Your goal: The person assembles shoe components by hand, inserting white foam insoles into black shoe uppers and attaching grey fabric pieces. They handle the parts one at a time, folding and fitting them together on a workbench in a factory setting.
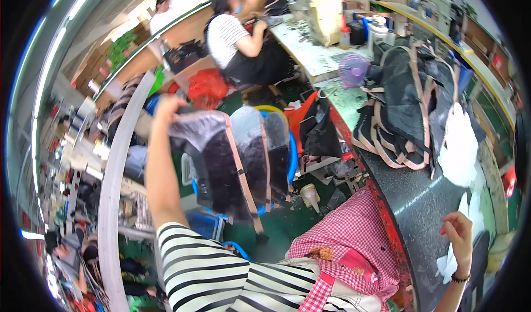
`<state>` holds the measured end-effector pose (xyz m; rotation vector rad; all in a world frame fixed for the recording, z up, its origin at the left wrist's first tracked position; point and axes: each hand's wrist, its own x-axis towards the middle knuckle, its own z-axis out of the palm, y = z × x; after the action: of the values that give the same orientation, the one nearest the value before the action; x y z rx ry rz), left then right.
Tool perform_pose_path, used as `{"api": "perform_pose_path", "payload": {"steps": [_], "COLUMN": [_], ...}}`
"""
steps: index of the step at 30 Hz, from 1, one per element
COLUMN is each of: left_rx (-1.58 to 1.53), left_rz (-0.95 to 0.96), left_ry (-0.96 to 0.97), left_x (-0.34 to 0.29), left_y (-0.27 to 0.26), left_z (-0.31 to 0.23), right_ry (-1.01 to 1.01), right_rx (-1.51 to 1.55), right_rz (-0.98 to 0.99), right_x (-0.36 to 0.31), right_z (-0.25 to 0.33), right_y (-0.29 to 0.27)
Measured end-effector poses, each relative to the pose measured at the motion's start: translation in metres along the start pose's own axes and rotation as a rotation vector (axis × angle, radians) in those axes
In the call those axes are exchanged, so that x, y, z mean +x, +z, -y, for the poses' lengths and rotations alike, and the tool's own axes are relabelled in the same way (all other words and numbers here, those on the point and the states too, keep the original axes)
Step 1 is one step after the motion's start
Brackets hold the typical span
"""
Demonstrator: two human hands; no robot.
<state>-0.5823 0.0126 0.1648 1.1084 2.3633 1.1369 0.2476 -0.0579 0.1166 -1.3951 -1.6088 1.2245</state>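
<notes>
My left arm is raised and stretched out to the left. The fingers of my left hand [167,108], slightly blurred, are closed on the upper edge of a dark fabric panel [213,163] with pinkish-tan binding. The panel hangs down beside a similar bound panel [248,140], which is over a blue-rimmed tub [292,157]. On the right, my right hand [459,236] is held above the black tabletop [409,201] with loosely bent fingers, thumb apart, and nothing seen in it. Beside its wrist is a crumpled white piece [447,266].
Black bound pieces [406,99] are heaped on the right, next to a white bag [460,146]. Farther back are a purple fan [353,70] and a sewing machine [321,11]. A person [235,41] sits at the far bench. A pale post [117,185] rises at left.
</notes>
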Motion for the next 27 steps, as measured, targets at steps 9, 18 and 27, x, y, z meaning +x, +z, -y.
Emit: {"api": "perform_pose_path", "payload": {"steps": [9, 18, 27], "left_rx": [0.586, -0.171, -0.269], "left_rz": [-0.111, 0.122, 0.554], "left_ry": [-0.004, 1.211, 0.452], "left_x": [-0.089, -0.227, -0.084], "left_y": [0.27, 0.407, 0.562], "left_z": [0.106, -0.282, -0.387], "right_ry": [0.171, 0.095, 0.015], "right_rx": [-0.098, -0.23, -0.21], "right_rz": [-0.106, -0.371, -0.438], "right_x": [-0.048, -0.024, -0.07], "right_z": [-0.027, -0.095, -0.096], "right_y": [-0.005, 0.018, 0.011]}}
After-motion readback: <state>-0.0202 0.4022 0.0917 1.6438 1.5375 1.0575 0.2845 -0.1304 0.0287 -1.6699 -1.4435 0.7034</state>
